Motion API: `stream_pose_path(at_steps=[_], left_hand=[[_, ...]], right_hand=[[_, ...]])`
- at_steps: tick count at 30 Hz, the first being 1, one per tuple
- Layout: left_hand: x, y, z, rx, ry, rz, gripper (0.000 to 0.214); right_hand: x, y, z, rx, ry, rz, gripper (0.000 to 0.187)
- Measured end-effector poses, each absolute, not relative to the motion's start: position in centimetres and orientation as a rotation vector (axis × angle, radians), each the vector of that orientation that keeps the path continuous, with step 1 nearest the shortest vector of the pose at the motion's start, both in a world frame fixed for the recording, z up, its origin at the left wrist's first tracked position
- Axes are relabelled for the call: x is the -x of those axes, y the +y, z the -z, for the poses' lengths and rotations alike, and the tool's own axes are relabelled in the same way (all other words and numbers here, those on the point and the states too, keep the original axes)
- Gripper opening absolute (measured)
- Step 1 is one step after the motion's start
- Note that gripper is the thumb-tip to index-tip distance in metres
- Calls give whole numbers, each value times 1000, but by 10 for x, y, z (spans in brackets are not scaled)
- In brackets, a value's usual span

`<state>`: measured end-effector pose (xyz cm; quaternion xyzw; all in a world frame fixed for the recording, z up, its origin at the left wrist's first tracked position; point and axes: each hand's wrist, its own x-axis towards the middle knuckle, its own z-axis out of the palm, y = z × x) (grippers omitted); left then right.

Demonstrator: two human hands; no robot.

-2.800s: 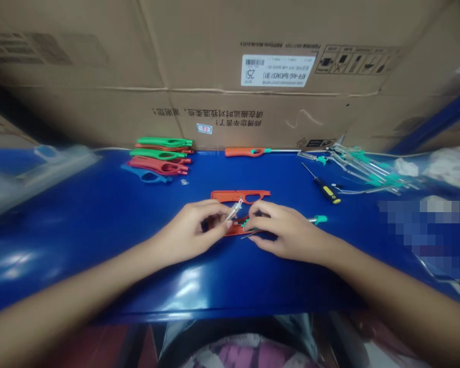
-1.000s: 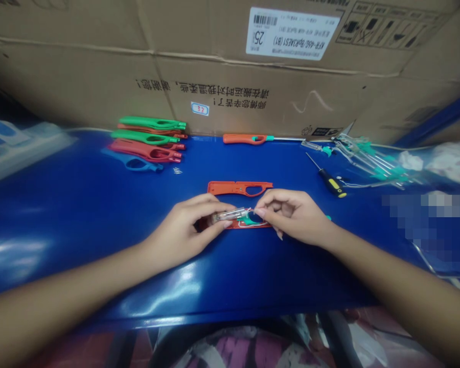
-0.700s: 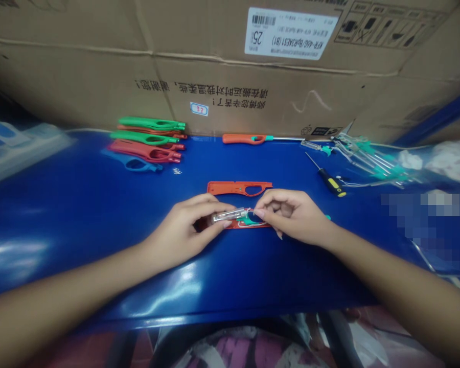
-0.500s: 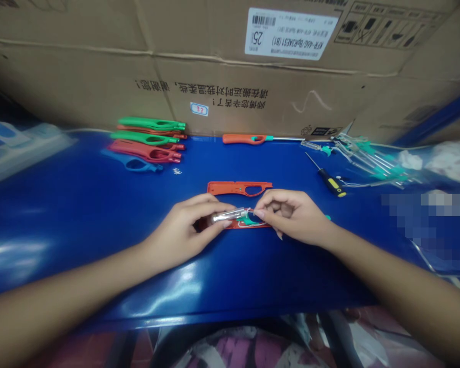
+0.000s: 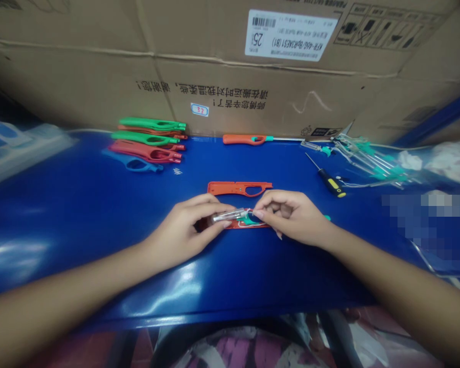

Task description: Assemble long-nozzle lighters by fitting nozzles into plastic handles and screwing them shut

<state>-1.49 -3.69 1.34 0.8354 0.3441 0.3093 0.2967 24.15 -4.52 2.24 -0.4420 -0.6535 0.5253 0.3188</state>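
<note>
Between the thumb and fingers of my left hand (image 5: 187,225) is a clear fuel tank (image 5: 229,215), tilted slightly up to the right. My right hand (image 5: 291,217) is pinched closed beside the tank's right end, by a thin white tube; what its fingertips hold is too small to make out. Under both hands lies an orange lighter half-shell (image 5: 235,225), partly covered, with a green trigger (image 5: 248,220) and a white wire in it. Just beyond them rests another orange half-shell (image 5: 222,188), inner side up.
Green, red and blue shells (image 5: 145,148) are stacked at the back left, near small springs (image 5: 177,171). An assembled orange lighter (image 5: 239,139) lies against the cardboard box (image 5: 99,76). To the right are a screwdriver (image 5: 329,181) and a heap of metal tubes with green parts (image 5: 375,161).
Almost nothing differs. My right fingertips have shifted very slightly left, and my left hand still holds the tank in the same place.
</note>
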Motion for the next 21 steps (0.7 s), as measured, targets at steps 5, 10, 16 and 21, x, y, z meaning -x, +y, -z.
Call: stream_pose_path(at_steps=[5, 10, 16, 21], left_hand=[[15, -36, -14, -2211, 911, -819, 25], [16, -37, -13, -2223, 897, -816, 26], [16, -37, -12, -2237, 887, -815, 26], [16, -37, -13, -2238, 884, -808, 26]], right_hand=[[-240, -46, -22, 1175, -1734, -1366, 21], [-240, -46, -21, 1187, -1739, -1359, 23], [-239, -48, -21, 1202, -1762, -1294, 21], [-238, -48, -22, 1198, -1772, -1264, 21]])
